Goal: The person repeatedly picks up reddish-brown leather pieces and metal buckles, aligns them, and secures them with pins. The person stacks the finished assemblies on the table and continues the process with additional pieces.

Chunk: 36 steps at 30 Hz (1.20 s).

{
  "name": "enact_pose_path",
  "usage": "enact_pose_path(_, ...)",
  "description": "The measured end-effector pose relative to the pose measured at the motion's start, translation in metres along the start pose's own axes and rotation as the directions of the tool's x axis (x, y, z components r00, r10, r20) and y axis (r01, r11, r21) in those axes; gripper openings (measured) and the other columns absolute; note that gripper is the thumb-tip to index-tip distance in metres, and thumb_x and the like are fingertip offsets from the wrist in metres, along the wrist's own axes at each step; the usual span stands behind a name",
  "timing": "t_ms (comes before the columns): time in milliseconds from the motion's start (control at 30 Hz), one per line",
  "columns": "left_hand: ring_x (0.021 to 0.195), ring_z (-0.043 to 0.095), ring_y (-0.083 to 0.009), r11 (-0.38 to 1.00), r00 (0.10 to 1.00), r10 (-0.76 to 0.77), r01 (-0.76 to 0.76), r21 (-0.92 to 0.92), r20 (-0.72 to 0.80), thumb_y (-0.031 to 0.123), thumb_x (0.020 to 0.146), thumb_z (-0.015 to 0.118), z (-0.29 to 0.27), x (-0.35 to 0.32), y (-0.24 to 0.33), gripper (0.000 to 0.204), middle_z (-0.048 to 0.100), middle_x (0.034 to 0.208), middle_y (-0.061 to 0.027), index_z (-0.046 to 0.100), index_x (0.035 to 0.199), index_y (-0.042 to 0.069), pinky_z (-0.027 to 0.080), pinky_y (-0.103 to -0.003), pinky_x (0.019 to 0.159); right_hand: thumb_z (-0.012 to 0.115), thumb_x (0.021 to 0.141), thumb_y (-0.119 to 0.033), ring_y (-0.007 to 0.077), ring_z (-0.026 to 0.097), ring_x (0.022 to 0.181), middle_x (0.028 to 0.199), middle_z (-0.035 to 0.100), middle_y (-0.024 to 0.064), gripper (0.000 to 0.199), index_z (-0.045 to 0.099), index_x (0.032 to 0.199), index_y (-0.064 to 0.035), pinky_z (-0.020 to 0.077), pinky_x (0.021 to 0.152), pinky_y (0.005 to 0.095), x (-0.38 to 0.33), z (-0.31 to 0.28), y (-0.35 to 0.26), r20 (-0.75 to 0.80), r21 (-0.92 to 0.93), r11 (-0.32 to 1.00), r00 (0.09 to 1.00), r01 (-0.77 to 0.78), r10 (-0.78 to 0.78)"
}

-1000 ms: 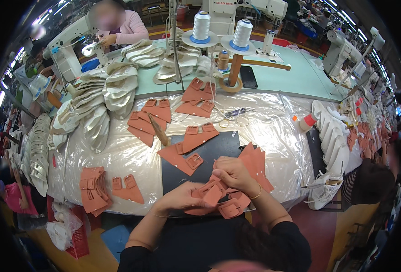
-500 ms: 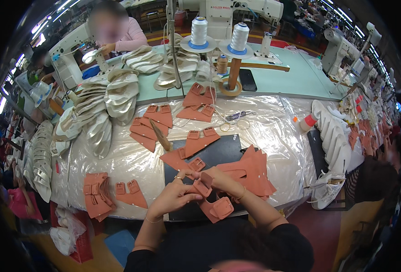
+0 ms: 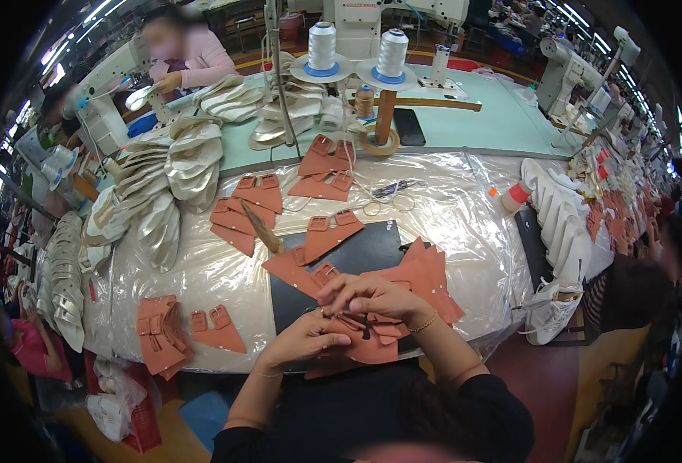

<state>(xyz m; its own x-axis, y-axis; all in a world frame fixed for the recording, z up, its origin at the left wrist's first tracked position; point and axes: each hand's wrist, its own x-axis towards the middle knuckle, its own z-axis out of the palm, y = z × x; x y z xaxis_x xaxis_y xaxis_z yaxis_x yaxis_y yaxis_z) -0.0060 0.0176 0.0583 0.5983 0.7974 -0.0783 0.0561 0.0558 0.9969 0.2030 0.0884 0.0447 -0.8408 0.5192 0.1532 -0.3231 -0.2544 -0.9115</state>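
Observation:
My left hand (image 3: 304,338) is closed on the near edge of an orange-brown leather shoe piece (image 3: 368,352), thumb lying on top. A dark slot shows in the piece. Just above, my right hand (image 3: 375,295) reaches across toward the left fingers. Its fingers are bent and apart, and nothing shows between them. Its wrist covers part of a leather strap (image 3: 387,330). Beyond the hands, buckled leather pieces (image 3: 333,235) lie partly on a black board (image 3: 364,251). A fanned stack of leather pieces (image 3: 426,282) is beside my right forearm.
At left are a buckled stack (image 3: 163,336) and a single buckled piece (image 3: 219,330). A pointed wooden tool (image 3: 262,228) stands near the board. White shoe uppers (image 3: 194,158), thread cones (image 3: 392,55), a phone (image 3: 409,127), snips (image 3: 393,187) and a white shoe (image 3: 555,315) surround the area.
The held leather piece has been turned flatter, and its buckle no longer shows. My right hand has lifted over my left fingers. The whole view has shifted slightly.

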Motion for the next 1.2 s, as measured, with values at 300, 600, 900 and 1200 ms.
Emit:
enact_pose_path(300,0.077,0.058,-0.0094,0.984,0.988,-0.155,0.154,-0.094,-0.008,0.015,0.089,0.067,0.006,-0.002,0.009,0.021,0.058,0.101,-0.0055,0.069,0.101,-0.002,0.046,-0.023,0.052,0.068,0.089,-0.017,0.0152,0.052,0.11,0.121,0.05,0.0082,0.014,0.061,0.087,-0.0045,0.0429,0.093,0.03,-0.006,0.008,-0.004,-0.089,0.081,0.991,0.99,-0.105,0.112)
enact_pose_path(600,0.102,0.054,-0.0172,0.994,0.993,0.079,-0.084,-0.064,-0.084,0.011,0.087,0.068,0.001,0.001,0.002,0.02,0.058,0.111,-0.0068,0.068,0.102,-0.002,0.043,-0.029,0.09,0.058,0.096,-0.021,0.0136,0.051,0.095,0.104,0.051,0.0038,0.019,0.062,0.092,-0.0028,0.0425,0.084,0.0284,-0.006,0.011,0.008,-0.265,-0.347,0.938,0.96,-0.003,-0.095)
enact_pose_path(900,0.106,0.057,-0.0205,1.0,0.964,0.028,-0.027,0.005,-0.265,0.011,0.088,0.066,0.002,0.002,-0.001,0.019,0.059,0.114,-0.011,0.067,0.102,-0.002,0.045,-0.03,0.089,0.05,0.1,-0.033,0.0189,0.06,0.088,0.107,0.065,0.0087,0.053,0.037,0.145,-0.009,0.0458,0.084,0.0317,-0.015,0.032,-0.018,-0.429,-0.369,0.901,0.902,-0.23,0.054)
enact_pose_path(1200,0.1,0.059,-0.0223,0.987,0.957,0.062,-0.016,0.16,-0.285,0.013,0.088,0.066,0.004,0.004,-0.004,0.02,0.062,0.109,-0.0114,0.068,0.102,0.0,0.046,-0.032,0.087,0.062,0.092,-0.011,0.0168,0.063,0.102,0.114,0.064,0.0151,0.076,0.016,0.152,-0.0122,0.0479,0.088,0.0284,-0.014,0.032,-0.002,-0.434,-0.255,0.96,0.901,-0.116,-0.007)
